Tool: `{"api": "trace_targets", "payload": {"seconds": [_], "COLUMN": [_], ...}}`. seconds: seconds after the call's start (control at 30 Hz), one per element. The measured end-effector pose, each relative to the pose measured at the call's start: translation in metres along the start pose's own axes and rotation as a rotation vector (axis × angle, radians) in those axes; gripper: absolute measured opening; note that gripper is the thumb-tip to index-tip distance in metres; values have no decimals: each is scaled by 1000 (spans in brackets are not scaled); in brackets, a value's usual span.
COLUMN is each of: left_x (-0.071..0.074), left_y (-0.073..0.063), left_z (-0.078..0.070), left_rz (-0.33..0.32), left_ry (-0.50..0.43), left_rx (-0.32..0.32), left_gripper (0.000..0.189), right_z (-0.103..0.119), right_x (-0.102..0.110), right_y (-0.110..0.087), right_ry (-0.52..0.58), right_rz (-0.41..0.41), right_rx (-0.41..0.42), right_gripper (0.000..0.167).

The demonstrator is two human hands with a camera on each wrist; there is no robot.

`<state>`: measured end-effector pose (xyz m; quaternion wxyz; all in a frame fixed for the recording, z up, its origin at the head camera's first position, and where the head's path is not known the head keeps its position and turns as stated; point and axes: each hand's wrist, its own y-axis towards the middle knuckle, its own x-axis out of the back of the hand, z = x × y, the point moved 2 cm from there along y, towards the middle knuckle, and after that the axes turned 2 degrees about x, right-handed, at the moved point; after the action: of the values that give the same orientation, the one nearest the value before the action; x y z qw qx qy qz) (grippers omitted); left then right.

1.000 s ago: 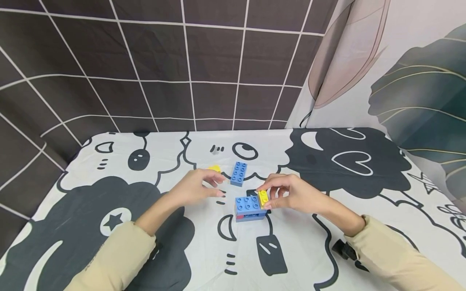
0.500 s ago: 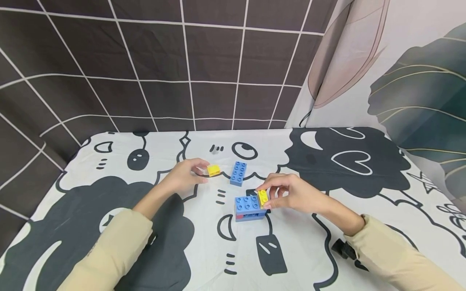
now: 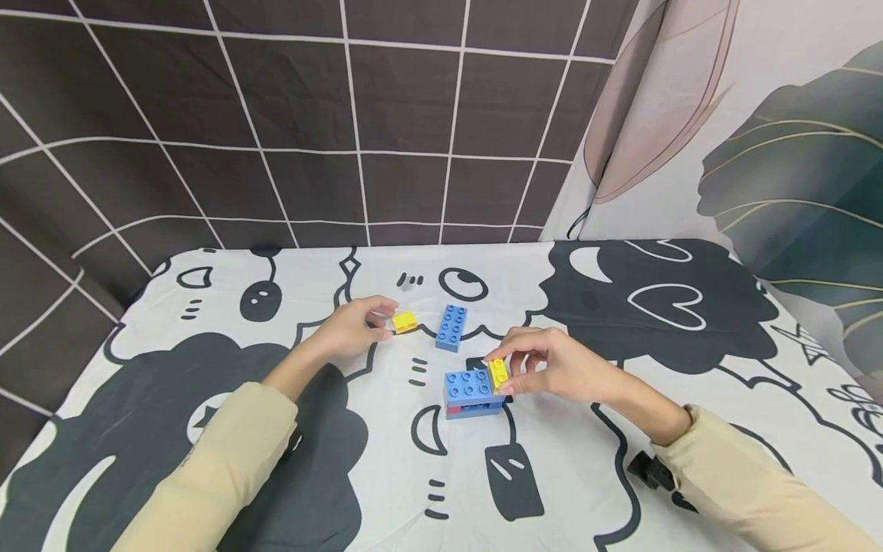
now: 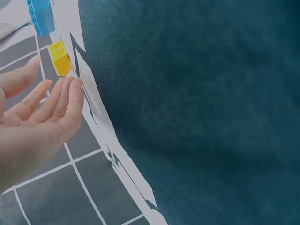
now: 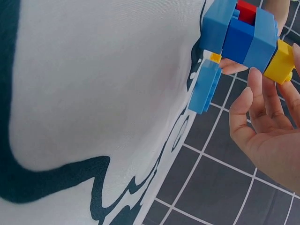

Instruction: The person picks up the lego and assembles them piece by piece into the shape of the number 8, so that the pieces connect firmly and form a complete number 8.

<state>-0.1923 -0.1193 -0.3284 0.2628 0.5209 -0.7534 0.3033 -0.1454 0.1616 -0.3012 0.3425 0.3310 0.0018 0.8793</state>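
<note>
A stack of bricks (image 3: 473,392) stands on the patterned cloth, light blue at bottom and top, with red (image 5: 246,12) and dark blue (image 5: 238,41) between. My right hand (image 3: 552,364) pinches a small yellow brick (image 3: 498,376) at the right end of the stack's top. Beyond it, my left hand (image 3: 350,328) reaches toward another yellow brick (image 3: 405,322) lying on the cloth. In the left wrist view the left fingers (image 4: 72,105) are parted, their tips close to that yellow brick (image 4: 60,58); whether they touch it I cannot tell.
A loose light blue brick (image 3: 451,327) lies right of the left hand's yellow brick, behind the stack. The white cloth (image 3: 386,506) with dark drawings covers the table. A dark gridded curtain (image 3: 290,115) hangs at its back edge.
My left hand has drawn back to the left and away from me, to the left side of the loose yellow brick, uncovering it. The right hand stays in place with its yellow brick.
</note>
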Motion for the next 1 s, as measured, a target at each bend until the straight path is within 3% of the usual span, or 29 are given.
{"api": "trace_targets", "payload": {"seconds": [0.4, 0.63, 1.0], "left_x": [-7, -12, -17], "left_y": [-3, 2, 9], "left_z": [-8, -10, -15], "left_rz": [55, 20, 36], "left_ry": [-59, -46, 4], "left_rx": [-82, -24, -49], "left_gripper": [31, 36, 41], "right_z": [1, 1, -1], "right_x": [0, 0, 1], "right_y": [0, 1, 0], "right_ry": [4, 11, -1], "right_rz": [12, 8, 18], "right_rx": [-59, -58, -57], "right_gripper": [35, 35, 34]}}
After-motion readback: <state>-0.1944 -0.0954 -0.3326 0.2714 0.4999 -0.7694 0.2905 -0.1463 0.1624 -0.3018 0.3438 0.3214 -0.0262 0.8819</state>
